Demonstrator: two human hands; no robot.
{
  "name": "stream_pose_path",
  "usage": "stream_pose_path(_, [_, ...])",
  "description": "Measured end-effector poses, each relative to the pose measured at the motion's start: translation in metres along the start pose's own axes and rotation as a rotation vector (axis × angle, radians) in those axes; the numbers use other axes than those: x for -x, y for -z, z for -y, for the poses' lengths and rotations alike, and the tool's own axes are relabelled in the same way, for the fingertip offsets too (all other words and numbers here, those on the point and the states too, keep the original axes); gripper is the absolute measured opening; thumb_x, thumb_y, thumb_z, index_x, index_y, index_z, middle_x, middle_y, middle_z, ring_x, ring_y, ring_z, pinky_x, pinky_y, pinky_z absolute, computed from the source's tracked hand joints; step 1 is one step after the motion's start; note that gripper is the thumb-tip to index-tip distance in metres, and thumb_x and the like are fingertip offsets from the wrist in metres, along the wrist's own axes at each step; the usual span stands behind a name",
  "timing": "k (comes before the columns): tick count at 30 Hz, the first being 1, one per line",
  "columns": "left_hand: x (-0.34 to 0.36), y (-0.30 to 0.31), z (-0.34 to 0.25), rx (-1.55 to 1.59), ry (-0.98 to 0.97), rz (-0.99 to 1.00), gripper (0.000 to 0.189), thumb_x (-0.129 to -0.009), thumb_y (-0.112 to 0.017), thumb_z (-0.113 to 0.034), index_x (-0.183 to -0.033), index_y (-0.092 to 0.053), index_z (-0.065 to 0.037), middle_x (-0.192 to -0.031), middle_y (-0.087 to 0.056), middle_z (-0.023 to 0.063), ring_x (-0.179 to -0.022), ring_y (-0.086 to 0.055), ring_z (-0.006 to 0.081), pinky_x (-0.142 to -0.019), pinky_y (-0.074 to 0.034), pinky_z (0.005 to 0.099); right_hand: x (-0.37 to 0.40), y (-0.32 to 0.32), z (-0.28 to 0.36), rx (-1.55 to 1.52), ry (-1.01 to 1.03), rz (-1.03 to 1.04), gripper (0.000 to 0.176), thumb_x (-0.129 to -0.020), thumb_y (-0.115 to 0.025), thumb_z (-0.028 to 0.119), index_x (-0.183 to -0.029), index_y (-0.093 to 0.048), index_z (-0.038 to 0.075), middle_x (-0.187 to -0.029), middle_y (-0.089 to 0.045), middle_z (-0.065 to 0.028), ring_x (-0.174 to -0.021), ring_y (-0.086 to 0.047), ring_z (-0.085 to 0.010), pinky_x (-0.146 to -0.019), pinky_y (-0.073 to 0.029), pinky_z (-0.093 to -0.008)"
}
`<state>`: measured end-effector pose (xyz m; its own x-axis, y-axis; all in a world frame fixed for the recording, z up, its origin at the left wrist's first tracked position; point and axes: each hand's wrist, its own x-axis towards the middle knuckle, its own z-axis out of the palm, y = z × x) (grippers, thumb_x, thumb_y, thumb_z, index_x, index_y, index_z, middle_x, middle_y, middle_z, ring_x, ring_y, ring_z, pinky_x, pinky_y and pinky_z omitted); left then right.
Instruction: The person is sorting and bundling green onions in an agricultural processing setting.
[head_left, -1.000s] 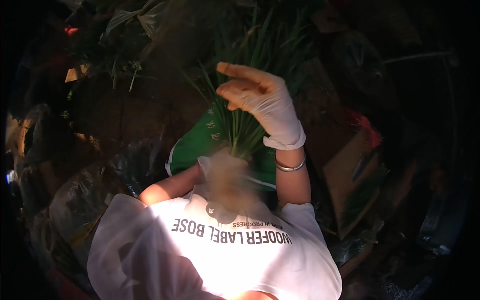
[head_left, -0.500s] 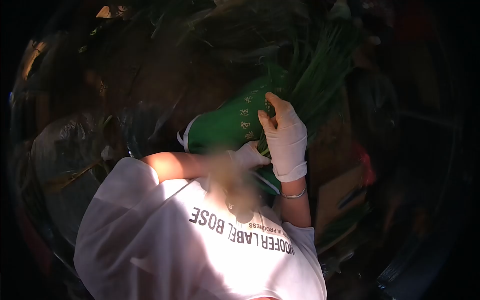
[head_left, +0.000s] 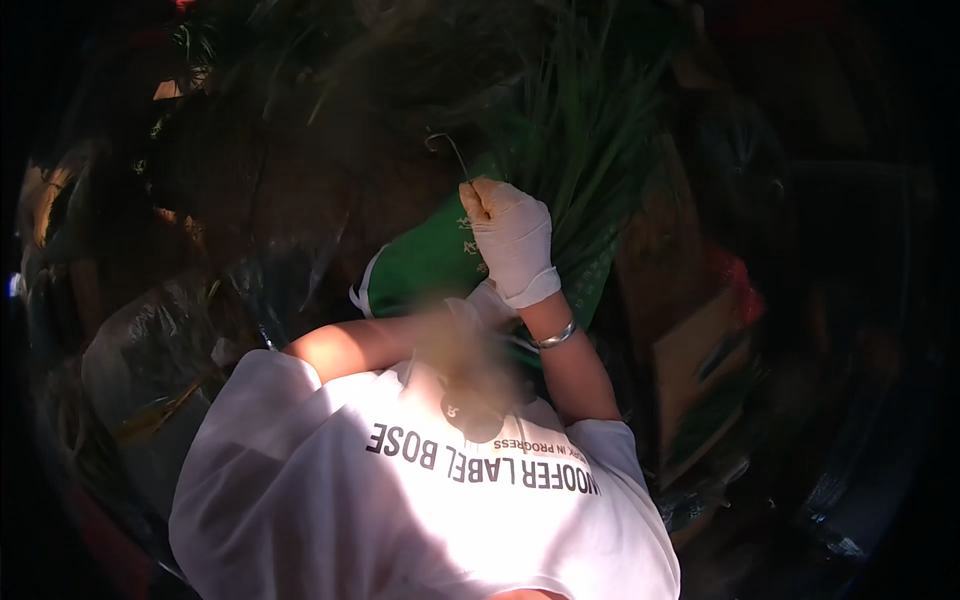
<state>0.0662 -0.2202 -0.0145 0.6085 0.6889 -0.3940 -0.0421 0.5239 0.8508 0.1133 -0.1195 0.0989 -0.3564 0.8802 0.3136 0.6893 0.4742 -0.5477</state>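
My right hand point(head_left: 510, 235), in a pale glove with stained fingertips, is closed in a pinch on a thin curled strand point(head_left: 450, 146). The strand sticks out beyond the fingers over a green apron point(head_left: 420, 265) with pale characters. Lower down, my left hand point(head_left: 488, 303) is gloved too and partly covered by the right wrist. It is closed round the lower end of a bunch of long green leaves point(head_left: 585, 150), whose stalks are mostly hidden here. The leaves fan out away from me, past the right hand.
Clear plastic sheeting point(head_left: 150, 340) lies on the left. To the right are a cardboard piece point(head_left: 690, 375) and a red thing point(head_left: 735, 285). More greenery point(head_left: 200, 40) shows dimly at the far left. Much of the surroundings is too dark to make out.
My right hand has moved left across the bunch. Its fingers, apart before, are now closed on the thin strand. The leaves have shifted slightly left; my left hand stays low.
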Motion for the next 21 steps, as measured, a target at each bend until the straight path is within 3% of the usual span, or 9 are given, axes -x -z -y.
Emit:
stream_pose_path(3, [0.023,0.010,0.010,0.022,0.029,0.073,0.025,-0.074,-0.068,-0.018,-0.092,-0.057,-0.004,-0.069,-0.058,0.0047,-0.058,-0.055,0.0120,-0.052,-0.044,0.0253,-0.001,-0.017,0.010,-0.404,-0.131,-0.014,0.011,-0.082,-0.062,0.014,-0.076,-0.059,0.005,-0.067,-0.058,-0.0130,-0.058,-0.056,-0.0302,-0.051,-0.045,-0.0355])
stream_pose_path(4, [0.026,0.012,0.014,0.038,0.039,0.081,0.025,-0.074,-0.068,-0.018,-0.092,-0.057,-0.005,-0.069,-0.058,0.0046,-0.058,-0.055,0.0120,-0.053,-0.044,0.0253,-0.005,-0.019,0.015,-0.408,-0.127,-0.022,0.011,-0.082,-0.062,0.014,-0.076,-0.059,0.005,-0.067,-0.058,-0.0130,-0.058,-0.056,-0.0302,-0.051,-0.045,-0.0355])
stream_pose_path(6, [0.028,0.012,0.015,0.069,0.050,0.094,0.023,-0.074,-0.068,-0.017,-0.092,-0.058,-0.005,-0.069,-0.058,0.0045,-0.059,-0.055,0.0119,-0.053,-0.044,0.0251,-0.026,0.001,0.047,-0.907,-0.116,-0.095,0.012,-0.081,-0.064,0.014,-0.088,-0.064,0.004,-0.071,-0.062,-0.0138,-0.059,-0.058,-0.0273,-0.054,-0.046,-0.0317])
stream_pose_path(8, [0.027,0.010,0.011,0.106,0.062,0.088,0.023,-0.074,-0.067,-0.016,-0.092,-0.058,-0.005,-0.070,-0.057,0.0044,-0.060,-0.055,0.0119,-0.054,-0.044,0.0249,-0.031,0.006,0.062,-0.931,-0.012,0.164,0.032,-0.082,-0.063,0.011,-0.111,-0.058,-0.003,-0.100,-0.063,-0.0181,-0.079,-0.062,-0.0177,-0.070,-0.050,-0.0249])
stream_pose_path(10, [0.025,0.009,0.007,0.162,0.072,0.082,0.022,-0.075,-0.066,-0.015,-0.092,-0.058,-0.005,-0.070,-0.057,0.0043,-0.061,-0.054,0.0118,-0.055,-0.044,0.0247,-0.019,0.002,0.074,-0.486,0.215,0.323,0.047,-0.080,-0.065,0.015,-0.122,-0.050,-0.001,-0.120,-0.053,-0.0200,-0.094,-0.060,-0.0271,-0.080,-0.050,-0.0321])
stream_pose_path(12, [0.019,0.009,0.002,0.218,0.085,0.072,0.021,-0.075,-0.066,-0.014,-0.092,-0.058,-0.005,-0.071,-0.057,0.0042,-0.061,-0.054,0.0117,-0.055,-0.044,0.0246,-0.002,0.016,0.071,-0.272,0.215,0.624,0.055,-0.078,-0.066,0.018,-0.127,-0.046,0.002,-0.130,-0.045,-0.0203,-0.102,-0.056,-0.0316,-0.086,-0.048,-0.0377])
stream_pose_path(15, [0.010,0.008,-0.002,0.295,0.121,0.088,0.020,-0.075,-0.065,-0.012,-0.093,-0.058,-0.006,-0.071,-0.057,0.0040,-0.062,-0.054,0.0116,-0.056,-0.043,0.0243,0.030,0.044,0.051,-0.404,0.169,0.391,0.037,-0.078,-0.065,0.017,-0.113,-0.058,0.005,-0.110,-0.058,-0.0146,-0.086,-0.062,-0.0254,-0.074,-0.051,-0.0331])
stream_pose_path(18, [0.001,0.001,-0.016,0.376,0.164,0.078,0.019,-0.076,-0.064,-0.011,-0.093,-0.059,-0.006,-0.072,-0.057,0.0038,-0.063,-0.054,0.0115,-0.057,-0.043,0.0240,0.073,0.074,0.011,-0.434,-0.102,0.093,0.015,-0.081,-0.061,0.007,-0.095,-0.064,0.004,-0.086,-0.064,-0.0092,-0.071,-0.062,-0.0165,-0.063,-0.049,-0.0257])
stream_pose_path(21, [-0.007,-0.005,-0.030,0.424,0.203,0.040,0.018,-0.076,-0.063,-0.009,-0.093,-0.059,-0.006,-0.072,-0.057,0.0037,-0.065,-0.054,0.0114,-0.058,-0.043,0.0238,0.124,0.068,-0.035,-0.477,-0.552,-0.233,0.025,-0.082,-0.061,0.006,-0.107,-0.057,0.004,-0.092,-0.061,-0.0076,-0.080,-0.059,-0.0158,-0.069,-0.047,-0.0254])
